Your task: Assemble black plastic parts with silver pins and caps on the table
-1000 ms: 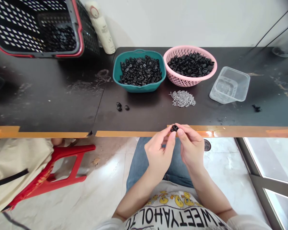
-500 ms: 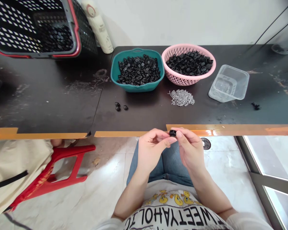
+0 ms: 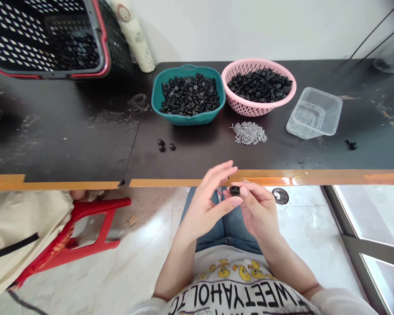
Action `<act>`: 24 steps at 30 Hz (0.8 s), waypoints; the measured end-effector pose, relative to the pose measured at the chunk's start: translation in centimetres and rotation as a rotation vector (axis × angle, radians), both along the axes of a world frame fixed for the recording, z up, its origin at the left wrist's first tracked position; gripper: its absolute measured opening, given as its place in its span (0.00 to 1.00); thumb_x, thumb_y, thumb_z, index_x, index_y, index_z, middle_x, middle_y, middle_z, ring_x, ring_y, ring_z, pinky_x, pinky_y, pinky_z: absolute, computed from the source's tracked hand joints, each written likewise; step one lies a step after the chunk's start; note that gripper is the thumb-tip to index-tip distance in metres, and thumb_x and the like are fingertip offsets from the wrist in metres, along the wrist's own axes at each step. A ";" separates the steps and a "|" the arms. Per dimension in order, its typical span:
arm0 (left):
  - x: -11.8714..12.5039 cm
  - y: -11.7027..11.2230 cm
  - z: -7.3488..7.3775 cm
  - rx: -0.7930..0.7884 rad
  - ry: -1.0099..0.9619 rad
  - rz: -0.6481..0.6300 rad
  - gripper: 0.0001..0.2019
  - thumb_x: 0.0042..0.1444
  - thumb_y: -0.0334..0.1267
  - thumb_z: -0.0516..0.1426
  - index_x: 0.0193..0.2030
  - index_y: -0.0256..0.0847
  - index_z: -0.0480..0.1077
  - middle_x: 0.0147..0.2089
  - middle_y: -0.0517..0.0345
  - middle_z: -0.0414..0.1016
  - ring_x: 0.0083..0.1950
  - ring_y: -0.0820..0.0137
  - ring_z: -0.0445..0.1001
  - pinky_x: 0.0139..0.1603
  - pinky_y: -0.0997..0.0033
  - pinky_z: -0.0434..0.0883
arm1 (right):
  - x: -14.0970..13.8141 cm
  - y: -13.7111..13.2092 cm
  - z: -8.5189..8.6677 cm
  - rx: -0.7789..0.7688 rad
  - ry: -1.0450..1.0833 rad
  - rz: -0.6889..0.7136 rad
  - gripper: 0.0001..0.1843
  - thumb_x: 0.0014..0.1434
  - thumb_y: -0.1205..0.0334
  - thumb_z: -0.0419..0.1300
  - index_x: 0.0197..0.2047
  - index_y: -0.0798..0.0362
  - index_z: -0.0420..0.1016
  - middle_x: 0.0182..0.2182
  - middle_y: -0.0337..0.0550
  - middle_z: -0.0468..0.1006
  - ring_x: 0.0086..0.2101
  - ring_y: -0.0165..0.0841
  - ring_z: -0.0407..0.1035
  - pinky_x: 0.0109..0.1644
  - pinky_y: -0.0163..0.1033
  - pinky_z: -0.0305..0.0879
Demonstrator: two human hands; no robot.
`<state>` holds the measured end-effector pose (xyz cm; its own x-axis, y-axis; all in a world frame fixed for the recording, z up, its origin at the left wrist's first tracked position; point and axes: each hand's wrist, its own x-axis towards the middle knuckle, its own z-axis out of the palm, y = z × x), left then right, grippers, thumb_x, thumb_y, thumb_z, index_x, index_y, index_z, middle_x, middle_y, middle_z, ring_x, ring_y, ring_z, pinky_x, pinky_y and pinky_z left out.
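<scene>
Small black round piece (image 3: 234,190) sits between the two hands, just in front of the edge of the bench (image 3: 68,144). The right hand (image 3: 260,213) has it. Its thumb and fingers are together and clamped on the piece, so that grip is tight. The piece pokes out from the left side of that grip, toward the left hand (image 3: 205,211).

The left grip is apart. Its fingers (image 3: 221,171) spread wide and point up, away from the piece. Its thumb tip is just below the piece, very near it, but it is hard to tell if they touch. The right hand is the nearer one, since it is the one holding on.

The piece is short and fat, so it has no clear long side. It looks a bit wider from side to side than it is tall. Fingers hide much of it, so its back and any holes cannot be seen.

Past the hands, on the bench, stand a teal tub (image 3: 187,120) of black discs (image 3: 190,94) and a pink basket (image 3: 246,109) of black caps (image 3: 259,85). Below them lie silver pins (image 3: 248,133) in a small heap, with a clear plastic tray (image 3: 313,113) to the right and three little black pieces (image 3: 166,145) to the left.
</scene>
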<state>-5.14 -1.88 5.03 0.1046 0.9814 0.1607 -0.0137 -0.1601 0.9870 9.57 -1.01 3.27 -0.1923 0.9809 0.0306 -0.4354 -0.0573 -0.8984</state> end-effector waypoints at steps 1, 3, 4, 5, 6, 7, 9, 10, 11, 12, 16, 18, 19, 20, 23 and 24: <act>-0.2 -0.1 0.0 0.026 0.029 -0.085 0.24 0.64 0.45 0.62 0.66 0.52 0.68 0.68 0.52 0.70 0.67 0.61 0.70 0.65 0.62 0.70 | 0.0 -0.1 0.1 0.026 0.007 0.016 0.08 0.65 0.56 0.67 0.46 0.38 0.86 0.38 0.40 0.85 0.37 0.36 0.80 0.45 0.44 0.80; -0.4 -0.2 0.1 0.076 0.068 -0.175 0.22 0.69 0.45 0.56 0.68 0.53 0.66 0.67 0.53 0.72 0.61 0.62 0.76 0.60 0.65 0.73 | 0.3 -0.3 0.2 0.087 0.001 0.042 0.10 0.64 0.56 0.68 0.48 0.38 0.85 0.41 0.41 0.85 0.40 0.37 0.81 0.46 0.43 0.80; -0.4 -0.3 0.2 0.109 0.080 -0.177 0.22 0.70 0.46 0.55 0.69 0.52 0.66 0.65 0.54 0.74 0.58 0.63 0.78 0.56 0.67 0.75 | 0.4 -0.3 0.2 0.117 -0.003 0.058 0.12 0.62 0.55 0.69 0.49 0.38 0.85 0.42 0.41 0.85 0.41 0.37 0.81 0.46 0.43 0.81; -0.3 -0.4 0.2 0.146 0.089 -0.166 0.22 0.70 0.46 0.55 0.68 0.52 0.66 0.65 0.54 0.75 0.57 0.64 0.79 0.53 0.68 0.76 | 0.6 -0.4 0.2 0.144 -0.007 0.075 0.14 0.60 0.54 0.71 0.50 0.38 0.85 0.44 0.41 0.85 0.42 0.37 0.81 0.46 0.42 0.81; -0.3 -0.5 0.3 0.185 0.094 -0.152 0.22 0.69 0.46 0.56 0.68 0.51 0.67 0.65 0.53 0.75 0.56 0.64 0.79 0.51 0.70 0.77 | 0.8 -0.3 0.3 0.167 -0.008 0.089 0.17 0.57 0.55 0.73 0.51 0.38 0.84 0.44 0.41 0.84 0.42 0.37 0.81 0.45 0.41 0.82; -0.2 -0.5 0.4 0.217 0.095 -0.141 0.22 0.69 0.46 0.57 0.67 0.51 0.68 0.65 0.53 0.75 0.56 0.64 0.79 0.50 0.71 0.77 | 0.9 -0.3 0.3 0.184 -0.009 0.097 0.19 0.55 0.56 0.75 0.51 0.38 0.84 0.44 0.40 0.84 0.41 0.36 0.81 0.45 0.40 0.82; 0.0 -0.6 0.5 0.249 0.092 -0.119 0.22 0.67 0.45 0.59 0.67 0.50 0.68 0.65 0.52 0.74 0.55 0.65 0.80 0.49 0.71 0.77 | 1.1 -0.2 0.5 0.203 -0.016 0.097 0.21 0.53 0.58 0.77 0.50 0.38 0.85 0.42 0.40 0.85 0.39 0.35 0.81 0.43 0.39 0.82; 0.1 -0.6 0.5 0.249 0.092 -0.109 0.22 0.67 0.44 0.60 0.66 0.50 0.69 0.65 0.52 0.74 0.53 0.65 0.81 0.49 0.71 0.78 | 1.2 -0.2 0.6 0.206 -0.021 0.090 0.21 0.52 0.59 0.77 0.50 0.38 0.85 0.41 0.40 0.85 0.38 0.34 0.81 0.42 0.39 0.82; 0.1 -0.7 0.4 0.241 0.092 -0.102 0.22 0.67 0.44 0.59 0.66 0.50 0.69 0.65 0.51 0.75 0.51 0.66 0.82 0.49 0.71 0.78 | 1.2 -0.2 0.6 0.203 -0.029 0.087 0.20 0.52 0.60 0.77 0.49 0.38 0.85 0.40 0.40 0.85 0.37 0.35 0.81 0.42 0.39 0.83; 0.2 -0.7 0.4 0.224 0.092 -0.100 0.21 0.67 0.44 0.59 0.65 0.49 0.70 0.64 0.51 0.75 0.49 0.66 0.82 0.49 0.70 0.78 | 1.3 -0.2 0.6 0.196 -0.038 0.084 0.20 0.52 0.60 0.77 0.49 0.37 0.85 0.40 0.40 0.85 0.37 0.35 0.81 0.42 0.40 0.83; 0.2 -0.9 0.2 0.149 0.096 -0.100 0.19 0.67 0.44 0.58 0.64 0.48 0.72 0.64 0.49 0.75 0.48 0.65 0.83 0.52 0.66 0.79 | 1.4 -0.2 0.3 0.167 -0.059 0.085 0.19 0.54 0.61 0.76 0.48 0.36 0.85 0.41 0.40 0.84 0.38 0.35 0.81 0.43 0.40 0.83; 0.2 -1.0 0.2 0.127 0.095 -0.094 0.19 0.67 0.45 0.58 0.63 0.48 0.72 0.63 0.49 0.76 0.49 0.64 0.82 0.53 0.63 0.78 | 1.4 -0.3 0.0 0.156 -0.058 0.080 0.19 0.53 0.60 0.76 0.48 0.36 0.85 0.41 0.40 0.84 0.38 0.34 0.80 0.42 0.39 0.83; 0.2 -1.0 0.2 0.115 0.095 -0.094 0.19 0.67 0.46 0.58 0.63 0.48 0.73 0.63 0.49 0.76 0.49 0.63 0.82 0.54 0.63 0.78 | 1.4 -0.2 -0.2 0.152 -0.059 0.073 0.19 0.53 0.60 0.76 0.48 0.36 0.85 0.41 0.40 0.84 0.38 0.34 0.80 0.42 0.39 0.83; 0.2 -1.1 0.3 0.101 0.096 -0.097 0.19 0.67 0.46 0.58 0.63 0.48 0.73 0.62 0.49 0.77 0.50 0.63 0.82 0.55 0.62 0.78 | 1.4 -0.2 -0.3 0.149 -0.061 0.065 0.19 0.52 0.59 0.77 0.48 0.36 0.85 0.40 0.40 0.84 0.38 0.35 0.80 0.41 0.40 0.83; 0.4 -1.3 0.6 0.051 0.092 -0.112 0.20 0.68 0.47 0.57 0.64 0.49 0.71 0.63 0.50 0.76 0.54 0.61 0.80 0.57 0.62 0.77 | 1.4 -0.1 -0.4 0.154 -0.063 0.058 0.18 0.52 0.56 0.76 0.48 0.35 0.85 0.40 0.40 0.84 0.38 0.35 0.79 0.42 0.41 0.82; 0.6 -1.4 0.6 0.035 0.086 -0.110 0.20 0.68 0.46 0.56 0.65 0.50 0.70 0.64 0.50 0.75 0.57 0.60 0.79 0.58 0.61 0.76 | 1.4 -0.1 -0.4 0.158 -0.062 0.062 0.18 0.53 0.56 0.76 0.49 0.35 0.85 0.40 0.40 0.84 0.38 0.35 0.79 0.42 0.42 0.82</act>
